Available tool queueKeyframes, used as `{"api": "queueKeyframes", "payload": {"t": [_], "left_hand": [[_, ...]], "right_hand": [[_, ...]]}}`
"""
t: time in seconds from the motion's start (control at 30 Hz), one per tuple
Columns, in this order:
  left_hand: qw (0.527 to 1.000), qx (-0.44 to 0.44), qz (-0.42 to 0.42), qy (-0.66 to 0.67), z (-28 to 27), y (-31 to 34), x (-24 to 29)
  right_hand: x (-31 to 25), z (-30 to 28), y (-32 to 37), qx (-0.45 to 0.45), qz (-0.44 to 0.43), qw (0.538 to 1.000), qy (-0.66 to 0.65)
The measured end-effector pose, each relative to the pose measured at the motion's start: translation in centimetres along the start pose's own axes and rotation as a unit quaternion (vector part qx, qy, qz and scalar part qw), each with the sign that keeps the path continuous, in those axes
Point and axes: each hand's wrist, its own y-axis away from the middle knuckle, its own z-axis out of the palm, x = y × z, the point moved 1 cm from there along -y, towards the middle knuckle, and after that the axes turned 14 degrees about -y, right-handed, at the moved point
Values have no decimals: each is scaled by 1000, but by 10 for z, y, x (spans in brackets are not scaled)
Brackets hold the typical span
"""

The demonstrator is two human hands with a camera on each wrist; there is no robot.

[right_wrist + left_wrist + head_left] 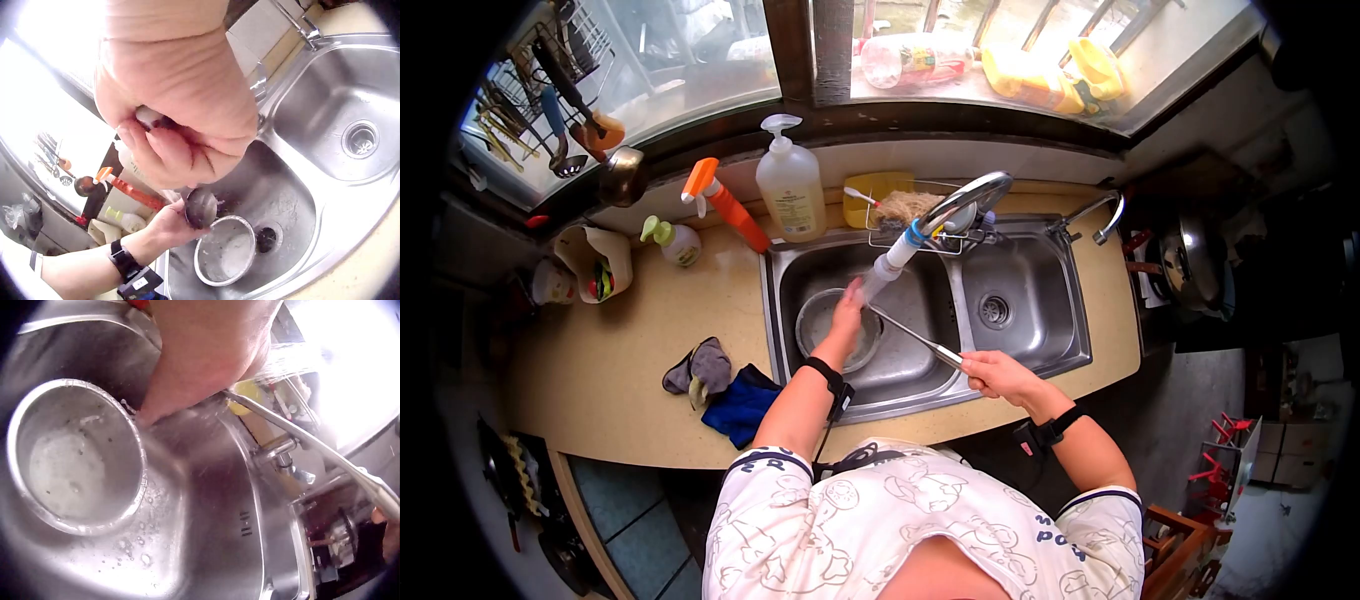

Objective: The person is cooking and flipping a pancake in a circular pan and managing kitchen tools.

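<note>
My right hand grips the handle of a metal ladle, which slants over the left sink basin. In the right wrist view, my left hand holds the ladle's round bowl, thumb by its rim. Water runs from the tap's white nozzle right at the left hand. Below, a round metal pot stands in the basin, with cloudy water and small dark bits inside. The left fingertips are mostly hidden in the left wrist view.
Behind the sink stand a pump bottle, an orange spray bottle and a wire rack with a scrubber. A blue cloth and grey gloves lie on the left counter. The right basin has a drain.
</note>
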Motion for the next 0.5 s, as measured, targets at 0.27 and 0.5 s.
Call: {"api": "queueKeyframes", "payload": {"t": [0.27,0.5], "left_hand": [[934,-75,-304,173,-48,8,30],[866,9,-286,410,-41,-19,16]], "right_hand": [[19,-31,5,-71,38,993,-90],[28,-34,-11,-62,-53,996,-48]]}}
